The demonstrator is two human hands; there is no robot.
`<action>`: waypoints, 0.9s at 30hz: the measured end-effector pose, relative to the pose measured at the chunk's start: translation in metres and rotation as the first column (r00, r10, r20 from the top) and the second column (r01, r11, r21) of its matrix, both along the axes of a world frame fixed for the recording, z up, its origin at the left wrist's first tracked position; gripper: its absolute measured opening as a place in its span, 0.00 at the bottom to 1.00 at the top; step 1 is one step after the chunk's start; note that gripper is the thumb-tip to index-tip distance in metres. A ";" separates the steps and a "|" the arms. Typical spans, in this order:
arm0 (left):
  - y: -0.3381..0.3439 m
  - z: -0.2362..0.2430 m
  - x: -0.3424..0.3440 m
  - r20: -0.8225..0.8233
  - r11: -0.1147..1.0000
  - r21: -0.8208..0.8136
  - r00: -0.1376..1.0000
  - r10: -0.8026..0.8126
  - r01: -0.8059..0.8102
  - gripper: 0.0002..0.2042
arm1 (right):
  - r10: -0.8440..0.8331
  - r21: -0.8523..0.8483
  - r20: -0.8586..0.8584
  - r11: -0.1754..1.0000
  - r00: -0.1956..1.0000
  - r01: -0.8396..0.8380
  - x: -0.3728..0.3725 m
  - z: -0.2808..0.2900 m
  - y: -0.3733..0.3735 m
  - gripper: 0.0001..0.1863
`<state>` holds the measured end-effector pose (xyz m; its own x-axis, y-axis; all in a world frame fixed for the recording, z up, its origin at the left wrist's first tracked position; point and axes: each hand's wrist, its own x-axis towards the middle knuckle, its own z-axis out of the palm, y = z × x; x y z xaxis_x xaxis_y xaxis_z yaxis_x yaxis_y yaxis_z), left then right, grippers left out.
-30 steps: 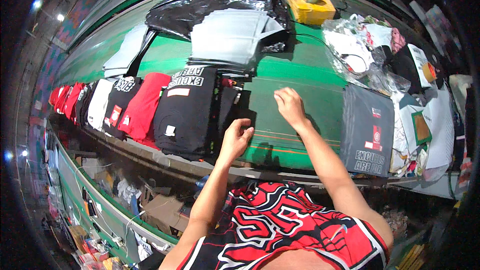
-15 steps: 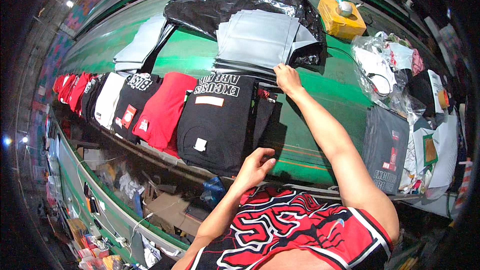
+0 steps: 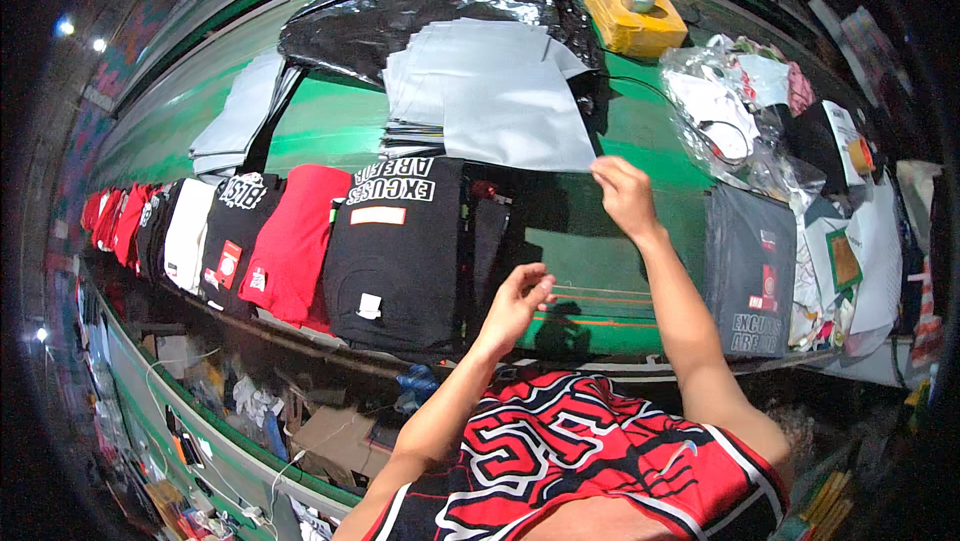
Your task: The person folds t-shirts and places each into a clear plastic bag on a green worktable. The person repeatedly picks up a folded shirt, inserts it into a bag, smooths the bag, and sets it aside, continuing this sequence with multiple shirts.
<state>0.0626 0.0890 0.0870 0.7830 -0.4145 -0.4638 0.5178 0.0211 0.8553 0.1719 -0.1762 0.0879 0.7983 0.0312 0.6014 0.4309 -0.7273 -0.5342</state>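
Note:
My right hand [image 3: 625, 198] pinches the near right corner of a flat grey plastic bag [image 3: 518, 116]. That bag lies slantwise, partly over a thick fanned stack of similar grey bags [image 3: 415, 91] with dark undersides. Nothing is in my left hand [image 3: 518, 309], which hovers above the table's near side with its fingers loosely bent and apart. Beside it on the left is a pile of folded black shirts [image 3: 405, 261] with white lettering and a small white tag.
Folded red shirts [image 3: 300, 241] and other garments continue leftward in a row. A bagged dark garment [image 3: 748, 271] lies at right, near crumpled clear plastic [image 3: 700, 111]. Behind the stack are black plastic sheeting [image 3: 450, 1] and a yellow taped box [image 3: 635, 21] on the green table [image 3: 620, 291].
My right hand has drawn the top grey bag off the stack toward the right and nearer to me. My left hand stays low, its fingers a little more spread. The view has shifted slightly right.

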 end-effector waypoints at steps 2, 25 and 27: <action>-0.011 -0.009 0.000 -0.107 0.987 -0.083 0.986 0.127 -0.136 0.30 | -0.053 -0.012 -0.033 0.999 0.998 0.052 -0.055 -0.003 -0.021 0.10; 0.020 0.052 -0.038 0.351 0.956 0.289 0.935 -0.053 -0.055 0.12 | -0.159 -0.178 -0.253 0.977 0.954 0.116 -0.257 -0.041 -0.039 0.10; 0.030 0.062 -0.036 0.492 0.920 0.379 0.864 -0.106 -0.103 0.13 | -0.210 -0.096 -0.192 0.976 0.959 0.195 -0.237 -0.038 -0.021 0.05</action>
